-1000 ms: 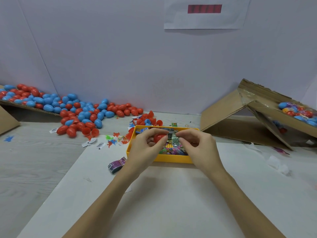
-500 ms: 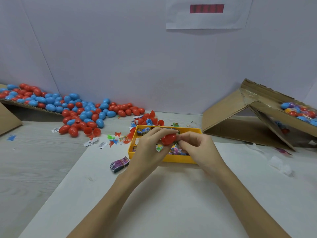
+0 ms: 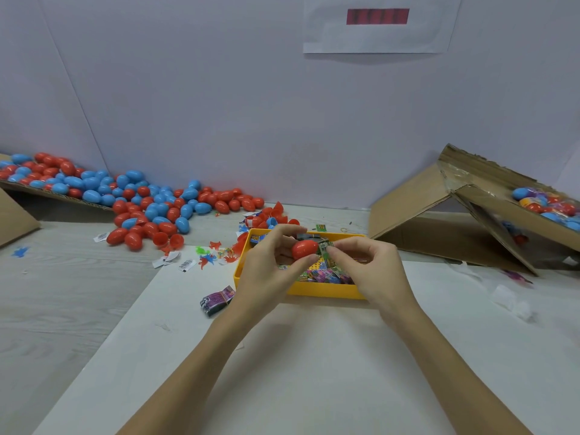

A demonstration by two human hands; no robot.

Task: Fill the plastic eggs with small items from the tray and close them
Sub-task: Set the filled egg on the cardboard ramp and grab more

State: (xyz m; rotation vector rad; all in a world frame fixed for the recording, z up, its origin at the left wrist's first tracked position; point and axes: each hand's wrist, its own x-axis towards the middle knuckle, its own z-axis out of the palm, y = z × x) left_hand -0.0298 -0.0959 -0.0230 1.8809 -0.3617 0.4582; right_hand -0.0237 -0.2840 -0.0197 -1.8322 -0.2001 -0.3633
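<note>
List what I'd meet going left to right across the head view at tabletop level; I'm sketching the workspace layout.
Pile of red and blue eggs → purple packet → left hand → red egg → right hand → tipped cardboard box → box of mixed eggs.

The left hand (image 3: pixel 270 265) holds a red egg (image 3: pixel 305 248) between thumb and fingers above the yellow tray (image 3: pixel 323 290). The right hand (image 3: pixel 367 265) pinches a small green packet (image 3: pixel 325 250) just beside the egg's right end. The tray holds colourful packets (image 3: pixel 323 274) and sits on a white sheet (image 3: pixel 314 356) on the worktop (image 3: pixel 62 293). A purple packet (image 3: pixel 218 299) lies left of the tray. Red and blue eggs (image 3: pixel 150 202) are heaped at the back left; a cardboard box (image 3: pixel 470 215) with more eggs (image 3: pixel 546 205) stands at the right.
</note>
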